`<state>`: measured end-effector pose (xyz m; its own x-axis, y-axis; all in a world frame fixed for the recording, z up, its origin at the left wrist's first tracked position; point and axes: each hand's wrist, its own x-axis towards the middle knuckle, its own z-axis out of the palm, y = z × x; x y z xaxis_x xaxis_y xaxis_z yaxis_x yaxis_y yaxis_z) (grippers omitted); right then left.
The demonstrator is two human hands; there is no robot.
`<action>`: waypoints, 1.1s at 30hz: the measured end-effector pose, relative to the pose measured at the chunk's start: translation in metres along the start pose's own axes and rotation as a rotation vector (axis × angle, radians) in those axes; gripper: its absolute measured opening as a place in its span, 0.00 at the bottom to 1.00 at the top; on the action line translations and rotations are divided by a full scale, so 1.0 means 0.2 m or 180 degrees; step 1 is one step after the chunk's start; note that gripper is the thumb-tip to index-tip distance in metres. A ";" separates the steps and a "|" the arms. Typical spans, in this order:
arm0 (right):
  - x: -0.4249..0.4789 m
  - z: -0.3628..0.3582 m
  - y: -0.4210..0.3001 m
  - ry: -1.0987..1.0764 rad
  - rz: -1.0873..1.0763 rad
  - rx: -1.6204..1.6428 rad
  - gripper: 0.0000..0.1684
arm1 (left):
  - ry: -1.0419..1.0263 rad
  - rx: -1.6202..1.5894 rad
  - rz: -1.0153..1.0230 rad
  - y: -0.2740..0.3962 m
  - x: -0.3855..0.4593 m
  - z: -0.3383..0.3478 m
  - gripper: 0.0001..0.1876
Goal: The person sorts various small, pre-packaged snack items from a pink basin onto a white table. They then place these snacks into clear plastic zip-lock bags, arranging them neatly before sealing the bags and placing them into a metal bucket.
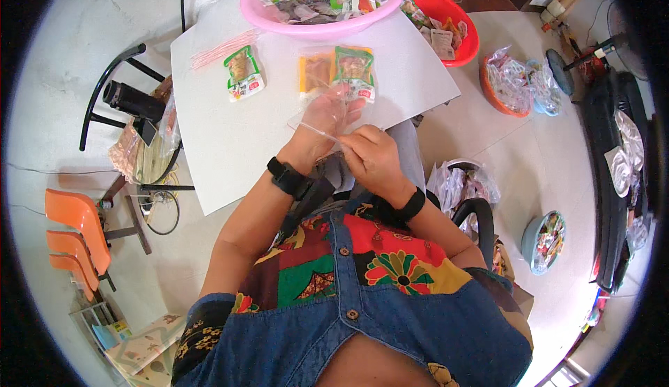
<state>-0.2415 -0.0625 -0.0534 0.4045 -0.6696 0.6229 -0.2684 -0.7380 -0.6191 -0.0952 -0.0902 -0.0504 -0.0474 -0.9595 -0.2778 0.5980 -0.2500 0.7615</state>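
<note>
My left hand [326, 118] is inside the mouth of a clear plastic bag [299, 120], palm up with its fingers apart. The fingertips of my right hand [370, 152] pinch the bag's edge beside my left wrist. Just beyond my left fingers, on the white tabletop [209, 141], lie a yellow-edged food packet [315, 72] and a green-edged food packet [354, 71] side by side; whether they are in the bag I cannot tell. Another green-edged packet [243, 73] lies to their left, below a bundle of pink-and-white strips [222, 50].
A pink plastic basin [324, 30] full of packets stands at the table's far edge, with a red basin [466, 47] behind it to the right. On the floor at right are an orange basin [488, 92] and a blue basin [530, 243]. A black flask [133, 100] lies on a chair at left.
</note>
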 end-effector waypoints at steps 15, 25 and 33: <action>0.03 -0.02 0.00 -0.0223 0.0462 0.0141 0.07 | -0.1079 0.3828 0.0973 0.23 -0.55 -0.18 0.14; 0.03 -0.02 -0.06 -0.0487 0.0377 0.0009 0.06 | 0.2490 0.5875 0.1013 0.61 -0.04 -0.75 0.20; 0.04 -0.04 -0.11 -0.0537 0.0089 -0.0226 0.06 | 0.2545 0.4652 0.1136 0.58 0.09 -0.84 0.16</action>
<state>-0.2392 -0.0529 -0.0303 0.5353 -0.6708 0.5132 -0.3402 -0.7274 -0.5959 0.1079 -0.1145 -0.0659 0.5731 -0.8043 0.1574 -0.7112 -0.3926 0.5832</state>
